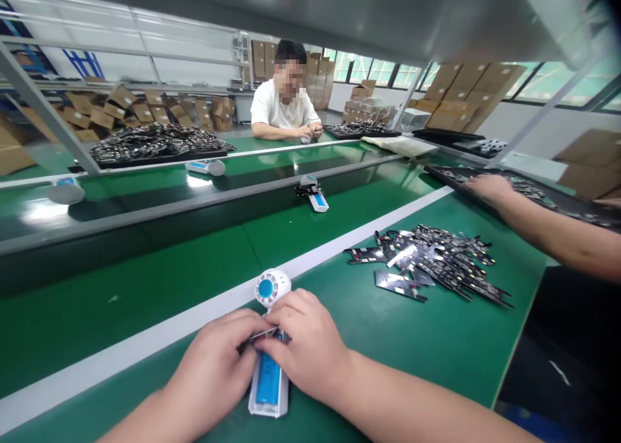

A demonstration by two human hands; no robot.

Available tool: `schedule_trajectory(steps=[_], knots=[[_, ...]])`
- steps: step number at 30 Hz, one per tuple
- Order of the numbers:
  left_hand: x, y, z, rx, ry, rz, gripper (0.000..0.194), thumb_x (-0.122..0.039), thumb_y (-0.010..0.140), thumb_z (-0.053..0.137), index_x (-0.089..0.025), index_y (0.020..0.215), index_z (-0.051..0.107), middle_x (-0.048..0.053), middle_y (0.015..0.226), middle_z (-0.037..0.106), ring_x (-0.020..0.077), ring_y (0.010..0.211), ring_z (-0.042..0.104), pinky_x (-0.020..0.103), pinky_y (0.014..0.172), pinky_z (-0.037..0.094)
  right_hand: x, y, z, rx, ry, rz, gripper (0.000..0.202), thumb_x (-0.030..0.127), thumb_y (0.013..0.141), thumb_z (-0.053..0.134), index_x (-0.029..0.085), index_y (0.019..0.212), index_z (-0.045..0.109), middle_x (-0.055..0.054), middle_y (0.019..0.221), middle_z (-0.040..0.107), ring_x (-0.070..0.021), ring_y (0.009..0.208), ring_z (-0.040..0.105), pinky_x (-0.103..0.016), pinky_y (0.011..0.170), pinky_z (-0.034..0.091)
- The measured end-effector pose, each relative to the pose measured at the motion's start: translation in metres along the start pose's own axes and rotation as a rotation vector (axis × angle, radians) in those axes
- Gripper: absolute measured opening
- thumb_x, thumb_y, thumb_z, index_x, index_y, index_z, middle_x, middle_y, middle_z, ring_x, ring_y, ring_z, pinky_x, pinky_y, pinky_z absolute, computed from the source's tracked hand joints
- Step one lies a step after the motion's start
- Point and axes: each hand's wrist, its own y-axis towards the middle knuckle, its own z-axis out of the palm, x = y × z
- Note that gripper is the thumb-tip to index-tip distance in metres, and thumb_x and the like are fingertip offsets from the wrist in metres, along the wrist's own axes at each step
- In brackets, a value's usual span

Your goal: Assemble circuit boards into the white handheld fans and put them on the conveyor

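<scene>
A white handheld fan (273,283) with a round head and a blue battery (268,381) in its open handle lies on the green bench in front of me. Over the upper handle, a dark circuit board (263,334) is gripped between my two hands. My left hand (216,349) pinches its left side with thumb and fingers. Fingers of my right hand (308,336) close on its right end, just below the fan head. My fingers cover much of the board and the top of the handle, so I cannot tell whether the board touches the handle.
Loose circuit boards (431,259) lie piled to my right. A neighbour's hand (490,189) reaches over a black tray (519,187) of boards. Beyond the white strip, a fan with a board (317,199) sits on the green belt (233,236). Opposite sits a person (284,107). A metal shelf (310,10) hangs overhead.
</scene>
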Motion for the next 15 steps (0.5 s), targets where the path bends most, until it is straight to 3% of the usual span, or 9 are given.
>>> schedule_trajectory(steps=[3, 6, 11, 15], knots=[[0.0031, -0.001, 0.0024, -0.046, -0.031, -0.027, 0.037, -0.003, 0.08, 0.045, -0.023, 0.099, 0.071, 0.002, 0.098, 0.072, 0.0152, 0.089, 0.069, 0.026, 0.079, 0.057, 0.0023, 0.0037, -0.0022, 0.06, 0.033, 0.073, 0.023, 0.016, 0.068, 0.085, 0.018, 0.085, 0.07, -0.002, 0.089, 0.067, -0.0207, 0.088, 0.058, -0.033, 0.079, 0.048], [0.0026, -0.0032, 0.0032, -0.055, 0.006, 0.058, 0.04, -0.003, 0.081, 0.043, -0.022, 0.106, 0.068, 0.004, 0.102, 0.071, 0.0162, 0.092, 0.068, 0.027, 0.081, 0.057, 0.0018, 0.0045, -0.004, 0.084, 0.055, 0.123, 0.023, 0.015, 0.066, 0.086, 0.019, 0.081, 0.069, 0.0, 0.087, 0.067, -0.0196, 0.086, 0.057, -0.032, 0.078, 0.047], [-0.0038, -0.0042, 0.001, -0.033, 0.091, 0.151, 0.029, -0.013, 0.082, 0.057, -0.021, 0.109, 0.064, 0.005, 0.096, 0.07, 0.0184, 0.085, 0.068, 0.03, 0.074, 0.058, 0.0014, 0.0025, -0.0026, 0.027, 0.101, 0.188, 0.024, 0.013, 0.062, 0.088, 0.019, 0.075, 0.069, 0.002, 0.081, 0.066, -0.0182, 0.081, 0.058, -0.03, 0.073, 0.046], [-0.0036, -0.003, -0.002, -0.026, 0.154, 0.209, 0.022, -0.019, 0.086, 0.064, -0.021, 0.109, 0.065, 0.005, 0.095, 0.072, 0.0184, 0.083, 0.069, 0.029, 0.072, 0.058, 0.001, 0.0, 0.0004, -0.024, 0.106, 0.158, 0.022, 0.013, 0.06, 0.089, 0.02, 0.071, 0.071, 0.003, 0.074, 0.065, -0.017, 0.076, 0.059, -0.031, 0.073, 0.045]])
